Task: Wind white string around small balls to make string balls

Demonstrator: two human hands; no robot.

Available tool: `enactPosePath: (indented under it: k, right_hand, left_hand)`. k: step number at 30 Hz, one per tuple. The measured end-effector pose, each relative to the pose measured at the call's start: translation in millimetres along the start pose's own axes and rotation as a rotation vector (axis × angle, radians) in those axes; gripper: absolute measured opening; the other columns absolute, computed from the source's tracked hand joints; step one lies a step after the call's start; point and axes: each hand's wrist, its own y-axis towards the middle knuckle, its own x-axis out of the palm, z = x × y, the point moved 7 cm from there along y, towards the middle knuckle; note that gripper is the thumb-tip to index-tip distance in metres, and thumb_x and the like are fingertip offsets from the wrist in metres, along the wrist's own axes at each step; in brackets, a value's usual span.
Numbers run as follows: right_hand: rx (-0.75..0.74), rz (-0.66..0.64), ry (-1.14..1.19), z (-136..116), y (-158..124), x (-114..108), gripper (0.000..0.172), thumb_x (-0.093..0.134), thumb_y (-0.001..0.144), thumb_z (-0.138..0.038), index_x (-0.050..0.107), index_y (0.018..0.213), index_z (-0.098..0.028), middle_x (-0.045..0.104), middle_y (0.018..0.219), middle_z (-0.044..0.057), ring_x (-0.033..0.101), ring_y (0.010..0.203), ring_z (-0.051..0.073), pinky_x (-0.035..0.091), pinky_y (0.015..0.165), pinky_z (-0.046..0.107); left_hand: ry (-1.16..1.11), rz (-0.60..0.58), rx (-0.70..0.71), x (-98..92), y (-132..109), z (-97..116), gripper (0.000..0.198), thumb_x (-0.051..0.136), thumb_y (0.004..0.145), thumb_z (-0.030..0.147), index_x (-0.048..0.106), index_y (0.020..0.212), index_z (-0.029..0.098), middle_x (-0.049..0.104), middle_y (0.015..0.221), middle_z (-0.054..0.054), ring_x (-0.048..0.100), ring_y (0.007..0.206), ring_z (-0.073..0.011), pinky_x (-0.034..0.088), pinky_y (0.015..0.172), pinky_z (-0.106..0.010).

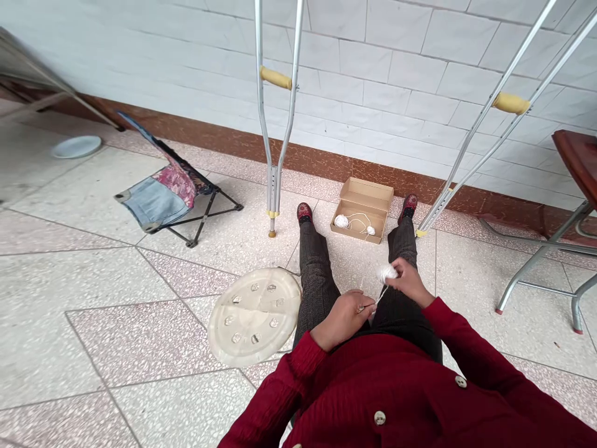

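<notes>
I sit on the floor with my legs stretched out, in a red cardigan. My right hand is closed around a small ball of white thread above my right thigh. My left hand pinches the strand of thread that runs from the ball, over my lap. Between my feet an open cardboard box lies on the floor, with another white thread ball and loose thread inside.
A round cream plastic lid lies by my left leg. Two metal crutches lean on the tiled wall. A folding stool stands at left, a white plate beyond it, a metal-legged table at right.
</notes>
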Motion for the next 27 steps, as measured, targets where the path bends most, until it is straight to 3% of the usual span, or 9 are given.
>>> enactPosePath:
  k: [4, 6, 8, 10, 14, 17, 19, 22, 27]
  right_hand:
    - [0.133, -0.363, -0.039, 25, -35, 38, 0.036, 0.072, 0.055, -0.017, 0.053, 0.086, -0.021, 0.06, 0.062, -0.008, 0.053, 0.044, 0.009, 0.039, 0.04, 0.018]
    - [0.165, -0.525, 0.088, 18, -55, 55, 0.036, 0.072, 0.059, -0.018, 0.055, 0.091, -0.02, 0.064, 0.069, -0.005, 0.057, 0.048, 0.011, 0.043, 0.043, 0.019]
    - [0.167, -0.615, 0.234, 1, -67, 64, 0.036, 0.072, 0.063, -0.018, 0.056, 0.096, -0.02, 0.066, 0.073, -0.003, 0.059, 0.052, 0.011, 0.044, 0.046, 0.019]
    - [0.141, -0.567, 0.349, -17, -63, 60, 0.04, 0.072, 0.063, -0.018, 0.056, 0.099, -0.02, 0.065, 0.071, -0.003, 0.057, 0.05, 0.011, 0.043, 0.045, 0.019]
    - [0.046, -0.255, 0.439, -35, -28, 28, 0.031, 0.07, 0.068, -0.024, 0.055, 0.095, -0.02, 0.064, 0.067, -0.002, 0.055, 0.048, 0.01, 0.04, 0.042, 0.019]
    - [-0.027, -0.003, 0.231, -30, -2, 3, 0.024, 0.069, 0.068, -0.028, 0.051, 0.083, -0.02, 0.061, 0.061, -0.004, 0.052, 0.044, 0.009, 0.036, 0.039, 0.019]
    - [-0.042, 0.078, 0.056, -17, 6, 0, 0.026, 0.07, 0.065, -0.027, 0.048, 0.078, -0.021, 0.058, 0.057, -0.007, 0.05, 0.041, 0.009, 0.034, 0.037, 0.018]
    - [-0.01, 0.011, -0.057, 11, 1, 18, 0.031, 0.072, 0.057, -0.021, 0.047, 0.077, -0.022, 0.055, 0.054, -0.01, 0.049, 0.038, 0.008, 0.033, 0.035, 0.017]
    - [0.143, -0.358, -0.051, 43, -27, 56, 0.03, 0.068, 0.06, -0.019, 0.048, 0.082, -0.021, 0.056, 0.056, -0.01, 0.05, 0.038, 0.008, 0.038, 0.036, 0.017]
  left_hand:
    - [0.027, 0.098, -0.004, -33.9, 2, -3, 0.035, 0.044, 0.095, 0.027, 0.057, 0.063, 0.018, 0.056, 0.059, 0.004, 0.05, 0.061, -0.012, 0.035, 0.1, -0.032]
    - [-0.001, 0.116, -0.018, -39.3, 7, -8, 0.034, 0.045, 0.094, 0.028, 0.059, 0.064, 0.019, 0.058, 0.062, 0.003, 0.052, 0.064, -0.0127, 0.037, 0.098, -0.032]
    - [-0.067, 0.115, -0.025, -32.9, 13, -14, 0.034, 0.045, 0.094, 0.03, 0.062, 0.068, 0.018, 0.062, 0.068, 0.001, 0.056, 0.07, -0.014, 0.042, 0.088, -0.028]
    - [-0.126, 0.13, -0.036, -19.7, 17, -19, 0.034, 0.043, 0.094, 0.03, 0.065, 0.071, 0.017, 0.064, 0.074, -0.001, 0.058, 0.074, -0.0152, 0.044, 0.076, -0.025]
    - [-0.113, 0.092, -0.089, 9.8, 12, -25, 0.04, 0.042, 0.094, 0.029, 0.063, 0.064, 0.015, 0.063, 0.068, -0.001, 0.057, 0.067, -0.0141, 0.041, 0.068, -0.022]
    - [-0.057, 0.006, -0.088, 18.4, 3, -20, 0.041, 0.041, 0.096, 0.03, 0.061, 0.063, 0.015, 0.059, 0.063, 0.001, 0.054, 0.062, -0.0123, 0.038, 0.064, -0.021]
    - [-0.006, -0.015, -0.068, 14.5, -1, -13, 0.04, 0.041, 0.096, 0.029, 0.06, 0.064, 0.016, 0.059, 0.063, 0.001, 0.053, 0.061, -0.0122, 0.038, 0.063, -0.021]
    - [0.118, 0.017, -0.035, 1.3, 0, -6, 0.037, 0.044, 0.096, 0.027, 0.058, 0.063, 0.017, 0.059, 0.062, 0.0, 0.054, 0.063, -0.0133, 0.041, 0.073, -0.023]
    - [0.287, 0.041, 0.068, -11.7, 10, -7, 0.033, 0.045, 0.096, 0.021, 0.061, 0.067, 0.018, 0.064, 0.066, 0.0, 0.057, 0.065, -0.0135, 0.035, 0.1, -0.033]
